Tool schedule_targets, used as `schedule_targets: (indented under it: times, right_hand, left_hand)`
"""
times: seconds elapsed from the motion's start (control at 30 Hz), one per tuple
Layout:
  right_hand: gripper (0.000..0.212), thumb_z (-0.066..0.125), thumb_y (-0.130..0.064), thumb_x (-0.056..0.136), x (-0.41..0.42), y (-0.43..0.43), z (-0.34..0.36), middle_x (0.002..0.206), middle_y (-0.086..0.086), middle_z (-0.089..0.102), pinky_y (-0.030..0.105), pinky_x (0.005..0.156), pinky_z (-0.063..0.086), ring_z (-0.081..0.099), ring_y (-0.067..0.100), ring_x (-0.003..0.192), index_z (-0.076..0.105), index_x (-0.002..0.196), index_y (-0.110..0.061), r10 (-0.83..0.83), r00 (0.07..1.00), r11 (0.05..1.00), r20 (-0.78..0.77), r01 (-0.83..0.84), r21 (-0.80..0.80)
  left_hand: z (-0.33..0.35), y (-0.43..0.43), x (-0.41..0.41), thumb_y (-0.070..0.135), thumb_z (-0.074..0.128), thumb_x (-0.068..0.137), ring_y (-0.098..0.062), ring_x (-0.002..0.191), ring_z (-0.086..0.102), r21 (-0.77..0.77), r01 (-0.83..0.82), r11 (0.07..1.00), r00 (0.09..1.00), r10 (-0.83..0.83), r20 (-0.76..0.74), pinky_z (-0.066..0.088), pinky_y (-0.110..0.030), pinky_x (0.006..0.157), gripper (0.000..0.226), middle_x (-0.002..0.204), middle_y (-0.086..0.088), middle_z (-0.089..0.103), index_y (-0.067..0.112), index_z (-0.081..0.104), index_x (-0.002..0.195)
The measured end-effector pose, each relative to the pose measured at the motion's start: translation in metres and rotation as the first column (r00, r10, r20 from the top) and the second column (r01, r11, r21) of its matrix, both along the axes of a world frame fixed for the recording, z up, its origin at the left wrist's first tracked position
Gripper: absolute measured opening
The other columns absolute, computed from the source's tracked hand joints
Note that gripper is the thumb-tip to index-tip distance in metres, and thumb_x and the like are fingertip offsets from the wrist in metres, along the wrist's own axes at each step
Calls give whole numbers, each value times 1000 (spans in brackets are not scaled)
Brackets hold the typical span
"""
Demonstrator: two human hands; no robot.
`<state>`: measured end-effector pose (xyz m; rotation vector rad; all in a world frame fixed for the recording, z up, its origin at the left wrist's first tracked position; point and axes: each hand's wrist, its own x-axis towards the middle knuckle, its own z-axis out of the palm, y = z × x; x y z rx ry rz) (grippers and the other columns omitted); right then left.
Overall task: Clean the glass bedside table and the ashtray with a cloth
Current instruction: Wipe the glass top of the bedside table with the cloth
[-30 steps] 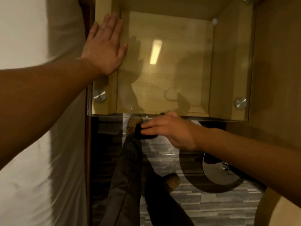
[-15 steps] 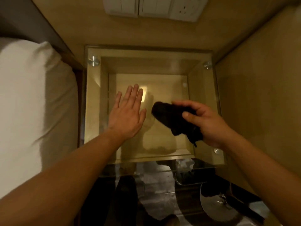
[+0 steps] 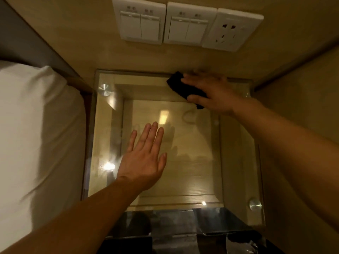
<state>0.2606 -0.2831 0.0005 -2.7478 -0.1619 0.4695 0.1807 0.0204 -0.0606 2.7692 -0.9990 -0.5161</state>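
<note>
R hand [image 3: 211, 92] at far-right corner of the glass worktop [image 3: 201, 162], thumb & fingers closed over a dark cloth [image 3: 183, 88], pressing it to the pane close by the back wall. Hand a bit blurred. L hand [image 3: 145, 158] flat, fingers straight, nothing in it; seems to rest on the glass left of centre.

Handling, my read: cloth soft, light, bunches easily, so keep it wadded under the palm. Glass stiff, slick, breakable; press evenly, not on the overhanging front edge. Smears & glare spots show on the left part.

Ashtray: can't make it out. Something shiny at bottom right, below the pane, too dark to tell.

Around: metal caps at corners [image 3: 104, 89] [image 3: 255, 204] will snag the cloth. Switch plates [image 3: 141, 21] & a socket [image 3: 233, 28] on the wall just behind; bed [image 3: 36, 125] tight on the left, wood panel close on the right — little elbow room.
</note>
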Motion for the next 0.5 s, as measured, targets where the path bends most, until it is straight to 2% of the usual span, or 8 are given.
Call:
schedule_targets:
  times: [0.1,0.2,0.4,0.5]
  right_hand:
    - [58,30,-60,103,1,-3,-6,169,-20,7,48,117,13,4,13,157,13,158,-49,102,993,985,-51,-108,-134]
    - [60,16,-65,101,9,2,-14,169,-20,-2,51,119,11,-1,12,157,3,158,-50,182,981,973,-67,-189,-134]
    - [54,20,-48,106,7,9,-30,171,-13,6,52,120,14,4,16,158,14,159,-44,191,982,977,-2,-190,-95]
    - [53,21,-41,106,1,12,-31,170,-11,11,52,122,13,6,17,158,19,159,-41,168,986,983,8,-167,-75]
  left_hand:
    - [-2,-1,0,52,17,106,-20,160,-14,5,11,1000,1000,-11,10,-7,-50,128,71,174,-5,-10,17,-4,164]
    - [-3,1,1,52,17,107,-21,160,-12,13,12,1000,1000,-12,11,-5,-51,128,71,174,-5,-9,17,-5,164]
    - [-3,1,3,52,13,106,-20,160,-12,22,6,1000,1000,-6,13,-1,-52,129,71,174,-5,-9,17,-5,164]
    - [-1,1,3,53,10,105,-19,158,-20,56,5,998,1000,-6,7,-7,-51,129,71,173,-4,-17,18,-12,163]
